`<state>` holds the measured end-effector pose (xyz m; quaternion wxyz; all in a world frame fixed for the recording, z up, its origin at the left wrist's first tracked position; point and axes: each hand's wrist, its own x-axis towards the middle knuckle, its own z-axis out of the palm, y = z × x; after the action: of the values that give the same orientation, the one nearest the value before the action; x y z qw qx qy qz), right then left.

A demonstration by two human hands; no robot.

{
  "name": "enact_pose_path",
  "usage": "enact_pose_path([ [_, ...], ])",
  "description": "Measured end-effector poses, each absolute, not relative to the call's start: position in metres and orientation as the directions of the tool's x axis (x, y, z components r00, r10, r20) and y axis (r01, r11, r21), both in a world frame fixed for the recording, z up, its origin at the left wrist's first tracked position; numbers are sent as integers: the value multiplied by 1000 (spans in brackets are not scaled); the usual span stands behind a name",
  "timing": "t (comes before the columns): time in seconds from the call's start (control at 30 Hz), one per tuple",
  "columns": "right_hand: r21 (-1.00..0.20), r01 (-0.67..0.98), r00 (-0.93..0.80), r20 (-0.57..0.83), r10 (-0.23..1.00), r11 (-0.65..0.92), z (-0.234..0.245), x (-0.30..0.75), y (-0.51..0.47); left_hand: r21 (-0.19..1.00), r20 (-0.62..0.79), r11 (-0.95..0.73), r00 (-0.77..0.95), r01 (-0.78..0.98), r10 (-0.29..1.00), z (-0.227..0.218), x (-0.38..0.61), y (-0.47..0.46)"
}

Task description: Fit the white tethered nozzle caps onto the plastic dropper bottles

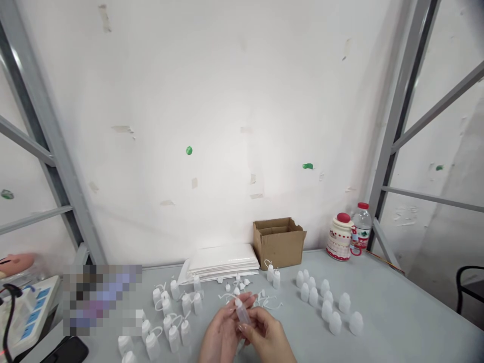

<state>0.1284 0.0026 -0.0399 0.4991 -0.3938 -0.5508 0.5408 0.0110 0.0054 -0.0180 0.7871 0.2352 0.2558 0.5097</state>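
Note:
A small translucent squeeze bottle [243, 313] with a white cap and strap is tilted between my hands, above the table. My right hand [269, 334] pinches its lower body with thumb and fingers. My left hand [220, 330] is curled around it from the left, with fingertips showing behind the bottle. Just beyond lie loose white caps with straps [269, 302]. To the left stand several capped bottles [174, 338]. Several bottles without straps [327, 310] stand on the right.
Behind are a stack of white sheets [223, 261] and an open cardboard box [282, 249]. A red-lidded cup [339, 237] and a water bottle [362, 227] stand back right. At left lie a black phone [70, 350] and a power strip [36, 312]. Metal posts [62, 136] flank the grey table [401, 307].

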Motion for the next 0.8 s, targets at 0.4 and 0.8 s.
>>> enact_pose_path([
  [0.4,-966,99,-169,222,960,241,-53,132,5,634,-126,363,373,-683,919,-21,13,4],
  [0.8,-831,333,-153,417,896,444,-51,134,-1,742,-52,238,300,-627,952,-23,17,1],
])
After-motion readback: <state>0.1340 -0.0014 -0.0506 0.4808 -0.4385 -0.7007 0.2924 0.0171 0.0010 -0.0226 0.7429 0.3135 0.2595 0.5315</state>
